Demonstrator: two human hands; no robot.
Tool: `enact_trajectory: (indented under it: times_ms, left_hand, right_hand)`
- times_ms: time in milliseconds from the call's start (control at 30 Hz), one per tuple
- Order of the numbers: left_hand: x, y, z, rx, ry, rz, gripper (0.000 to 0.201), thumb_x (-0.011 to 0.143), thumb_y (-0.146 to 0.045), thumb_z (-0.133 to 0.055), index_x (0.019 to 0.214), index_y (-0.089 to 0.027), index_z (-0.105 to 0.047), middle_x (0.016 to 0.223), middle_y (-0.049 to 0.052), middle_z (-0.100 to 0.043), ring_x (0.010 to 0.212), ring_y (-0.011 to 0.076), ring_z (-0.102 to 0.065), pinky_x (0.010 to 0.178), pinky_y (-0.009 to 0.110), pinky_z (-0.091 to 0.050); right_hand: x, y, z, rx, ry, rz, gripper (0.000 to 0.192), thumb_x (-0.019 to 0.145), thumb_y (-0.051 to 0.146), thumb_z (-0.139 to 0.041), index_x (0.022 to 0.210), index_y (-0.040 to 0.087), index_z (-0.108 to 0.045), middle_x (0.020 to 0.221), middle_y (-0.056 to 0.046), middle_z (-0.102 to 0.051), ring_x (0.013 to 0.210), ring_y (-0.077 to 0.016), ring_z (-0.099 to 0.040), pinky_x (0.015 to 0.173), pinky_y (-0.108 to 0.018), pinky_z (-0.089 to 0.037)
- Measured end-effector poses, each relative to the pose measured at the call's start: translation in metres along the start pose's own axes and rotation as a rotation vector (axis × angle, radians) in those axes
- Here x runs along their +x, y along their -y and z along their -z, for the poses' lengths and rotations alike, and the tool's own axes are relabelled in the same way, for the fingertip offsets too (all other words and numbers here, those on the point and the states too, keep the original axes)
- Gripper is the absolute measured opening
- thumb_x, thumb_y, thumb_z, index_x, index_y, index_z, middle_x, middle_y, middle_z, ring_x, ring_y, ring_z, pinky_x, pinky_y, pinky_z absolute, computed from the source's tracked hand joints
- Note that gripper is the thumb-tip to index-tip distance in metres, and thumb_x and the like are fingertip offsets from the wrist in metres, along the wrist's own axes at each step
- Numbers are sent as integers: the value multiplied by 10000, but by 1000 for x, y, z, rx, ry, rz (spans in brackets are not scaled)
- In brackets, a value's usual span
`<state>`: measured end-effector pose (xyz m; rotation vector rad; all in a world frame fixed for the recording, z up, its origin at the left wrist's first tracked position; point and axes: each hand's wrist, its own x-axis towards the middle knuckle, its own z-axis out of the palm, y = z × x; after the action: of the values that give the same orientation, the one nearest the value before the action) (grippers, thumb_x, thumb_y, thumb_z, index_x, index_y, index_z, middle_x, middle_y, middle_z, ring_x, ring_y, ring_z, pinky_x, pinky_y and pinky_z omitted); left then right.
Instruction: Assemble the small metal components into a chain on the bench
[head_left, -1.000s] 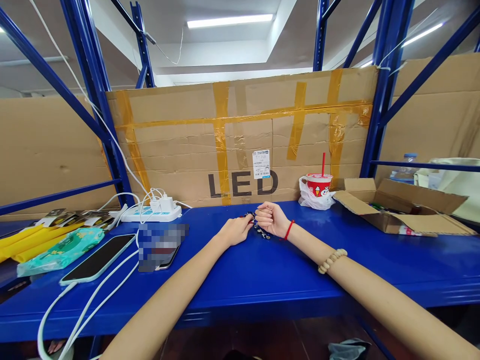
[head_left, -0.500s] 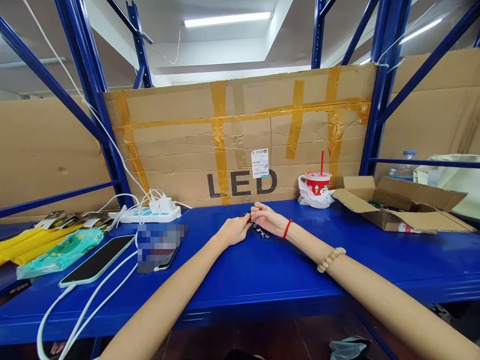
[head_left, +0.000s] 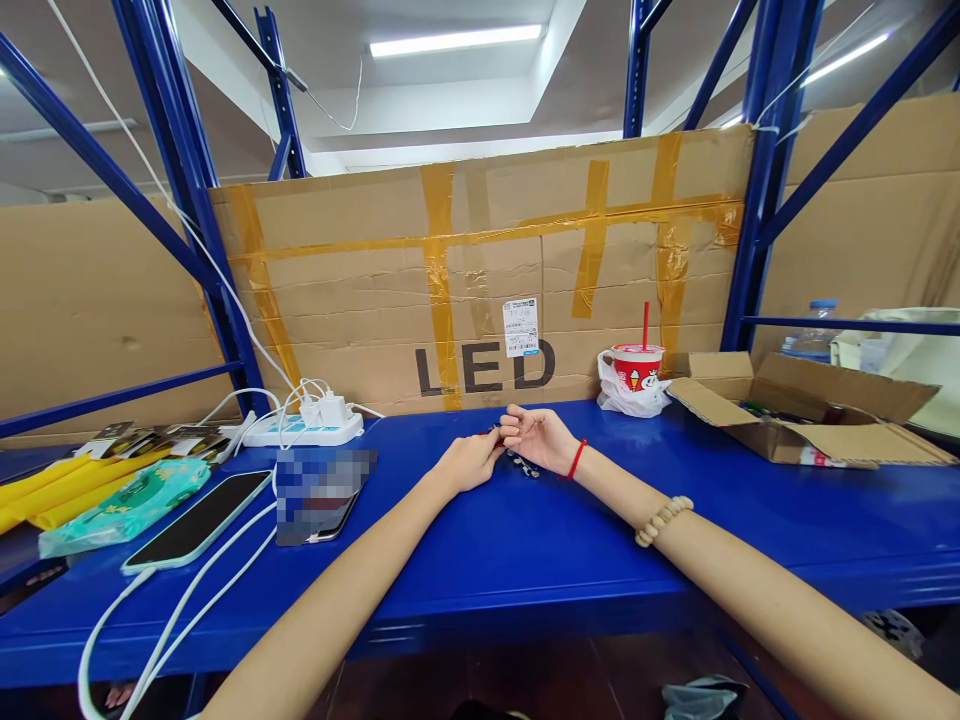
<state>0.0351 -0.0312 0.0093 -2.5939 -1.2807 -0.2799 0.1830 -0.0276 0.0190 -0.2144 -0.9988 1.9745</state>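
Note:
My left hand rests on the blue tabletop, its fingers closed on a small dark strand with pale, shiny bits. The strand's loose end lies on the table below the right hand, while the rest is mostly hidden by my fingers. Touching the left fingertips is my right hand, palm partly turned up, its fingers curled and thumb and forefinger pressed together at the strand. A bit of red shows beside the left fingertips. Too small to make out is what exactly the right fingers pinch.
At the left lie a charging phone, a second phone, a power strip, cables, a teal packet and yellow items. A red cup and an opened cardboard box stand right. Taped cardboard backs the table.
The right hand has turned slightly, showing a little more palm. Both hands stay together at the same place, and the strand's loose end has barely shifted.

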Motion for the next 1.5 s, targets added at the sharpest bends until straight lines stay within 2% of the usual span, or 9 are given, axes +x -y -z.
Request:
enact_trajectory:
  times_ms: [267, 367, 500, 667, 867, 1100, 1367, 1500]
  left_hand:
    - [-1, -1, 1, -3, 20, 13, 300, 881, -294, -228, 1144, -199, -338, 1062, 70, -577, 916, 214, -572, 722, 303, -447]
    - [-1, 0, 0, 6, 13, -2, 317, 878, -284, -236, 1173, -204, -320, 1067, 70, -575, 908, 216, -576, 717, 309, -450]
    - [0, 1, -2, 0, -1, 1, 295, 883, -304, -219, 1118, -195, -360, 1021, 73, -595, 879, 224, -586, 692, 320, -455]
    - [1, 3, -4, 23, 8, 19, 288, 889, -326, -201, 1030, -182, -407, 989, 86, -603, 867, 218, -591, 701, 318, -453]
    - [0, 3, -4, 26, -22, -17, 283, 885, -314, -208, 1102, -202, -350, 997, 72, -603, 865, 224, -591, 686, 320, -457]
    - [0, 2, -3, 21, -16, -17, 255, 887, -322, -202, 1061, -221, -360, 964, 53, -610, 850, 213, -594, 687, 309, -454]
    - [1, 2, -3, 8, -19, -22, 249, 888, -320, -204, 1054, -224, -363, 976, 55, -607, 859, 215, -592, 690, 310, -449]
    - [1, 2, -3, 12, 2, -7, 258, 888, -326, -204, 1062, -220, -362, 982, 57, -605, 864, 208, -589, 692, 298, -448]
  right_hand:
    - [2, -4, 1, -242, -214, 56, 268, 578, 21, -542, 773, 186, -461, 590, 68, -467, 495, -39, -428, 429, -161, -319]
    - [4, -7, 4, -328, -286, 74, 304, 548, 13, -603, 777, 185, -499, 605, 64, -509, 531, -45, -487, 440, -158, -351]
    - [6, -9, 7, -359, -337, 111, 329, 514, -19, -635, 761, 180, -551, 635, 60, -535, 586, -43, -535, 540, -164, -437]
    - [8, -11, 8, -417, -520, 186, 318, 480, -9, -688, 730, 169, -606, 724, 18, -575, 698, -67, -577, 631, -171, -492]
    - [10, -9, 16, -453, -618, 266, 298, 475, -28, -675, 671, 192, -625, 718, 9, -596, 721, -78, -574, 604, -160, -504]
    - [13, -6, 31, -564, -766, 341, 315, 434, -82, -580, 607, 175, -631, 603, 24, -570, 659, -90, -550, 504, -155, -453]
    - [12, -5, 25, -598, -807, 371, 311, 440, -59, -547, 621, 179, -634, 656, 7, -583, 749, -119, -554, 566, -178, -472]
    - [12, -5, 24, -576, -795, 360, 326, 452, -74, -512, 617, 182, -628, 652, 7, -572, 708, -112, -564, 585, -191, -492]
